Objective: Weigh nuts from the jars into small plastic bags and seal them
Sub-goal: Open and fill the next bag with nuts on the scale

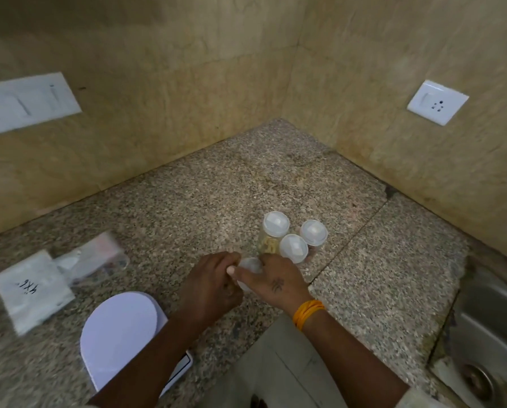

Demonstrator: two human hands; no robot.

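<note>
Three clear jars with white lids stand close together on the granite counter (217,184): one with pale nuts (275,223), one to its right (314,232) and one in front (294,248). Just before them is a fourth white-lidded jar (249,267), held between both hands. My left hand (209,285) grips its left side with curled fingers. My right hand (275,282) lies over its right side, thumb across the lid. A white kitchen scale (119,328) sits near the front edge, partly under my left forearm. A stack of small plastic bags (33,290) lies at the left.
More clear packets (93,257) lie beside the bag stack. A steel sink (487,337) is set into the counter at the right. Tiled walls meet in a corner behind the jars, with a socket plate (437,102) on the right wall and a switch panel (25,101) on the left.
</note>
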